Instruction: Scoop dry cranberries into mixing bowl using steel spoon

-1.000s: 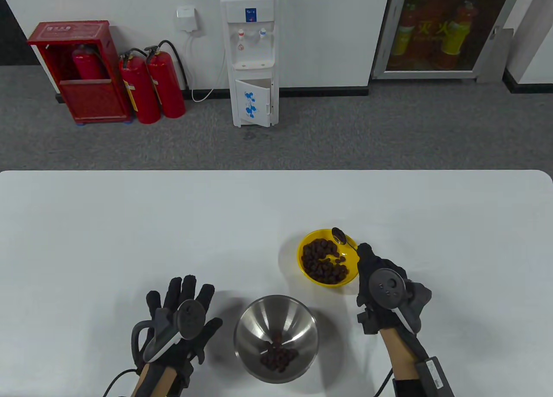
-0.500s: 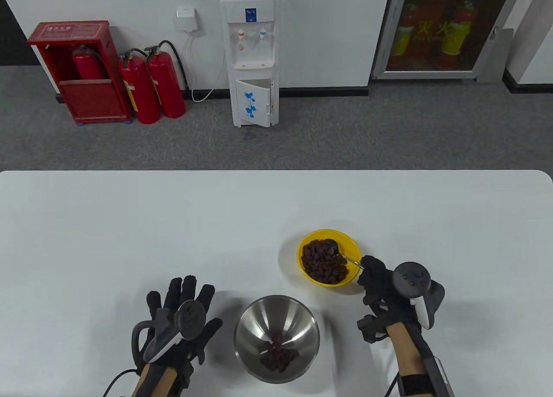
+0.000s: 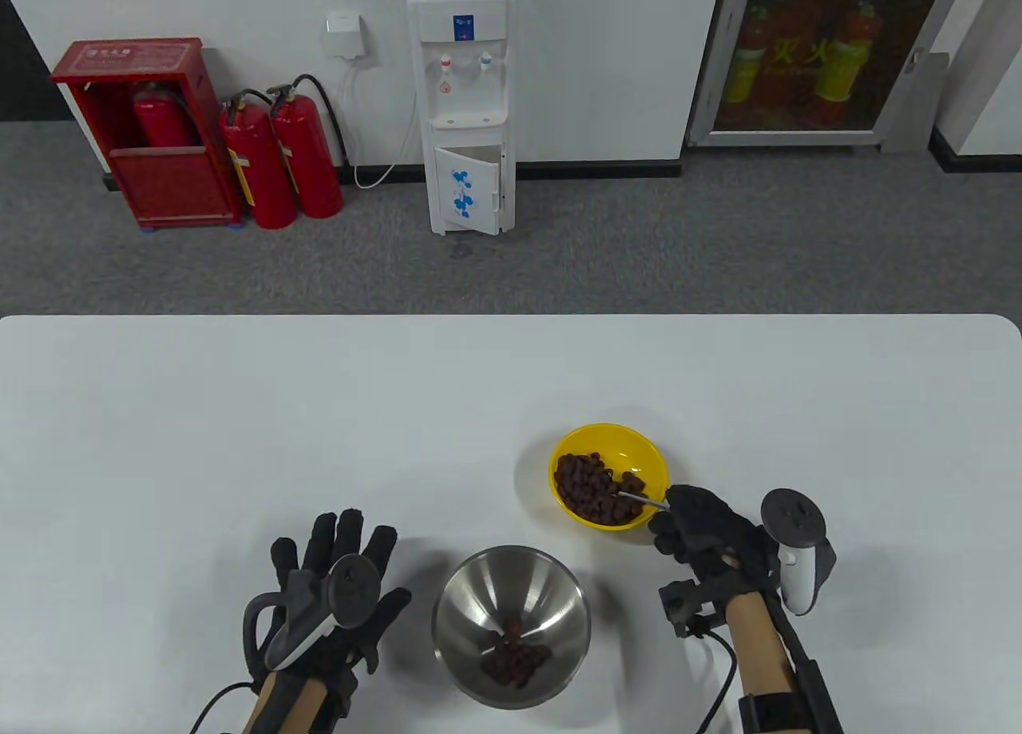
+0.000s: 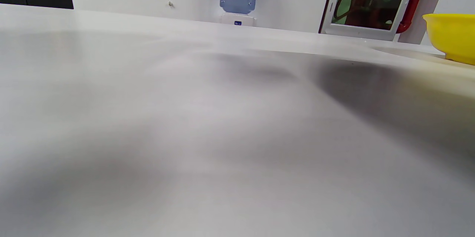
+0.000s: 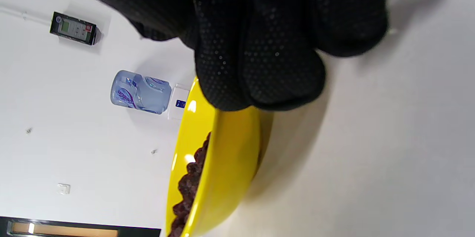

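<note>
A: Where are the hands?

B: The right hand (image 3: pixel 707 526) sits just beside the near right rim of the yellow bowl (image 3: pixel 648 456), fingers curled around the handle of the steel spoon (image 3: pixel 639 497). Its tracker (image 3: pixel 794 538) is rolled out to the right side of the wrist. In the right wrist view the gloved fingers (image 5: pixel 259 55) are bunched together right over the bowl's edge.

A: And the left?

B: The left hand (image 3: pixel 331 586) lies flat on the table (image 3: pixel 319 414), palm down, fingers spread wide and holding nothing, to the left of the mixing bowl (image 3: pixel 511 626).

A: How does the spoon look?

B: Only a thin stretch of shiny handle shows, slanting from the fingers down into the dry cranberries (image 3: pixel 595 490). Its bowl end is buried in the pile, so I cannot tell what it carries.

A: The cranberries themselves?

B: Dark, wrinkled, heaped toward the left and near side of the yellow bowl. A smaller clump (image 3: pixel 515 660) lies at the bottom of the mixing bowl, which stands near the table's front edge, between the two hands.
</note>
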Demonstrator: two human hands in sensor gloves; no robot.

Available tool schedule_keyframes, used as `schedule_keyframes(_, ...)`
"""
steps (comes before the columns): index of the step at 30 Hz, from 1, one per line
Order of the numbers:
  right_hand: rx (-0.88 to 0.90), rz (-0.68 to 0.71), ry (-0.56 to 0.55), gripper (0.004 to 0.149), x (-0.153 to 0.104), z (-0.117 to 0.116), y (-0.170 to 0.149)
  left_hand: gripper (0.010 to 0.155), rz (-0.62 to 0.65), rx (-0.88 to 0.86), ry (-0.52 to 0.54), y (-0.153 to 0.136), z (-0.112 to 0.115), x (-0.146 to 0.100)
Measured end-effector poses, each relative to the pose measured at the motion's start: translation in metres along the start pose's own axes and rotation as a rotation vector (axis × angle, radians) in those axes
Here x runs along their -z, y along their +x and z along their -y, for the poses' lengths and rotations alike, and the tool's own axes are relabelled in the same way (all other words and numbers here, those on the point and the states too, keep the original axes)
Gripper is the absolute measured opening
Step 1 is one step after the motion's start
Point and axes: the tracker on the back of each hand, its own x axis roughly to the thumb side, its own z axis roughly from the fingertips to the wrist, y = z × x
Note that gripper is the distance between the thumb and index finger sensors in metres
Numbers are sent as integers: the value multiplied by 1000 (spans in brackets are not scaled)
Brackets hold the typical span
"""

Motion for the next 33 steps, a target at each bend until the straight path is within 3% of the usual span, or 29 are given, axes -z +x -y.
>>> schedule_keyframes(17, 70, 48, -42, 43, -2, 5, -3, 76, 2, 0, 6, 0, 0, 0)
schedule_keyframes(33, 93, 155, -97, 42, -25, 17, 10, 76, 8, -4, 8, 0, 0, 0)
